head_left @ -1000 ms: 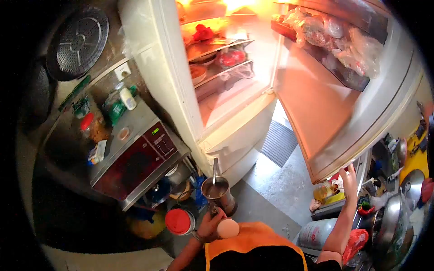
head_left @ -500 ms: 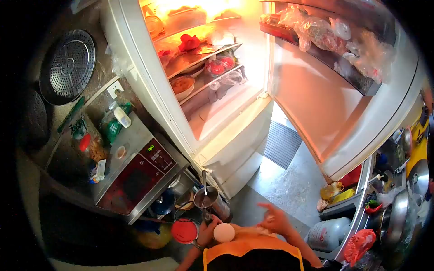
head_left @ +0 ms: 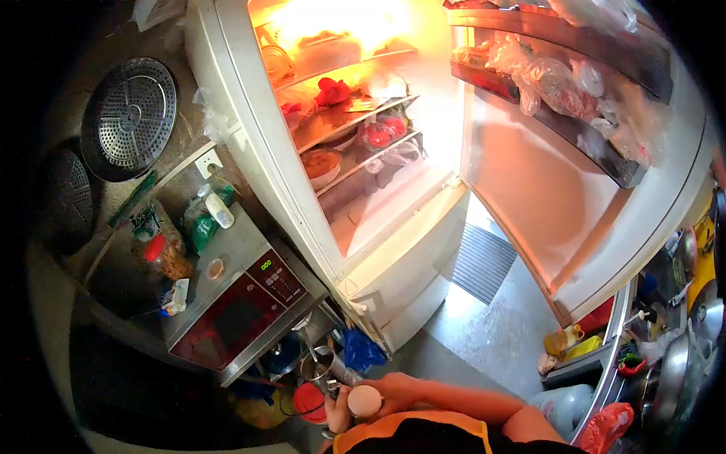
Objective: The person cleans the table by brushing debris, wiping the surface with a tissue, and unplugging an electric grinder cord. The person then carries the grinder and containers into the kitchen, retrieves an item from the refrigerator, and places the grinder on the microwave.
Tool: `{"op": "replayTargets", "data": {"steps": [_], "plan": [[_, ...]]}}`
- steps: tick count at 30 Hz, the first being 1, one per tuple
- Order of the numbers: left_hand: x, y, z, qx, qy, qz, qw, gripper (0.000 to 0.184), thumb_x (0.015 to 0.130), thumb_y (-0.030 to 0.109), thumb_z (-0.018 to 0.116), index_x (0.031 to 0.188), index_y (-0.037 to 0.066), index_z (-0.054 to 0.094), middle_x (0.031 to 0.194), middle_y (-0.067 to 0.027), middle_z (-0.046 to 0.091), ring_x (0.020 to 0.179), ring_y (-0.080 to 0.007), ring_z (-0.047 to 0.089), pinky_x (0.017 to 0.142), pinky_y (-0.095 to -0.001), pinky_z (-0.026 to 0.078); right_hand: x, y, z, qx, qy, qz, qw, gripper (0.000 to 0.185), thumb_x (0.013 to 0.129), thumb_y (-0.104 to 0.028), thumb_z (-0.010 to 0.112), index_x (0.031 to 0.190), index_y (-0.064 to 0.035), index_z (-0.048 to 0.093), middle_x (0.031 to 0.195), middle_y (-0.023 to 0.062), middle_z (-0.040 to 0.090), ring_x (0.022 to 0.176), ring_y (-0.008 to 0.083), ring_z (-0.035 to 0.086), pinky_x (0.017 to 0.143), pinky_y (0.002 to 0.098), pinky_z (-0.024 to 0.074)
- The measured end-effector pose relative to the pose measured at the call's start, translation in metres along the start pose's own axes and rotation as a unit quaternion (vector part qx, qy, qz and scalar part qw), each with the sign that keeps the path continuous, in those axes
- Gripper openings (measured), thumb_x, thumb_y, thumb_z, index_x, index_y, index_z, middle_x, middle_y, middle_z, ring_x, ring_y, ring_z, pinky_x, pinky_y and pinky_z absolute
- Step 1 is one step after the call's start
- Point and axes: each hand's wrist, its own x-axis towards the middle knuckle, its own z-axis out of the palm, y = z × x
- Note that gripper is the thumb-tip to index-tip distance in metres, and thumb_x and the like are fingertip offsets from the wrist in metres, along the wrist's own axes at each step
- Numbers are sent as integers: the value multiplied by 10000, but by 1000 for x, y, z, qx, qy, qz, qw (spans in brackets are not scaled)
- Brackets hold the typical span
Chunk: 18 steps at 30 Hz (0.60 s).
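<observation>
My left hand (head_left: 338, 410) is closed at the handle of a metal pot (head_left: 318, 366), low in the centre. A spoon or ladle handle sticks up from the pot. Just right of this hand, against my orange-edged apron (head_left: 412, 427), is a round pale object (head_left: 364, 402); its underside is hidden. My right hand (head_left: 396, 390) reaches across from the right and closes around the far side of that object, its fingertips partly hidden. Ahead stands an open fridge (head_left: 363, 250) with bowls and bags on its shelves.
The fridge door (head_left: 541, 181) hangs open at the right, its racks full of bags. A microwave (head_left: 234, 310) stands at the left, a red-lidded container (head_left: 310, 402) below. At the right are a gas cylinder (head_left: 563, 405), a red bag (head_left: 607, 425) and a crowded counter.
My right hand has left the fridge door's lower edge and come across to the round pale object beside my left hand. The pot and left hand have shifted lower and left in view.
</observation>
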Motion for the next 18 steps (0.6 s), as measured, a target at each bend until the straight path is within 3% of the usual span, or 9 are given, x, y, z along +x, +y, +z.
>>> {"op": "replayTargets", "data": {"steps": [4,7,8,11,12,13,14,16,18], "plan": [[-4,26,2,67,30,48,996,189,974,214,540,940,30,564,819,-41,610,697,-131,553,604,-289,451,3,-8,-16,205,-29,53,977,745,661,-422,827,1278,-143,516,960,127,687,811,288,661,725,411,508],[-3,16,-19,93,61,-1,994,219,987,218,528,932,8,553,819,-70,607,706,-155,560,644,-323,493,22,49,-6,219,148,-113,958,646,681,-317,828,1233,-109,565,950,67,691,732,153,636,645,323,526],[-1,12,-28,115,67,-8,991,240,980,240,538,907,12,542,801,-70,596,676,-154,538,624,-333,473,-1,7,-56,275,23,117,954,635,694,-291,831,1238,-96,567,1033,58,678,862,143,632,764,322,523],[-1,4,-52,199,94,-9,975,365,944,360,588,786,45,491,705,-52,541,524,-133,423,499,-357,343,5,42,-105,313,237,-100,914,670,662,-209,863,1244,-56,569,1119,41,655,1004,152,602,907,348,486],[-6,0,-59,229,106,-5,967,420,930,409,608,738,60,472,665,-43,519,464,-123,377,447,-363,288,-5,29,-142,286,245,-68,924,686,650,-205,869,1243,-41,565,1128,48,654,1034,151,597,930,347,478],[9,-33,-63,154,138,89,974,469,929,405,610,699,44,418,645,-66,485,527,-173,420,506,-388,332,-9,14,-176,237,296,-87,921,686,634,-198,871,1229,-36,571,1126,66,657,1037,161,605,931,348,479],[6,-23,-56,107,123,63,985,368,926,345,624,874,28,443,727,-56,526,625,-163,461,606,-372,378,-11,7,-209,149,339,-15,929,684,650,-189,867,1243,-45,560,1134,64,658,1038,179,618,946,346,475],[-11,21,-32,8,88,11,996,414,919,225,651,1225,-5,494,891,-36,609,819,-143,542,807,-340,470,-8,-18,-274,67,398,-113,908,698,642,-199,867,1248,-47,556,1130,65,661,1033,157,620,942,330,476],[-8,26,-17,13,93,25,995,365,954,179,588,1279,37,502,882,-28,603,804,-150,538,813,-340,470,9,-44,-339,48,416,-163,893,692,681,-133,831,1286,-27,512,1173,66,622,1069,163,586,940,314,469]]}}
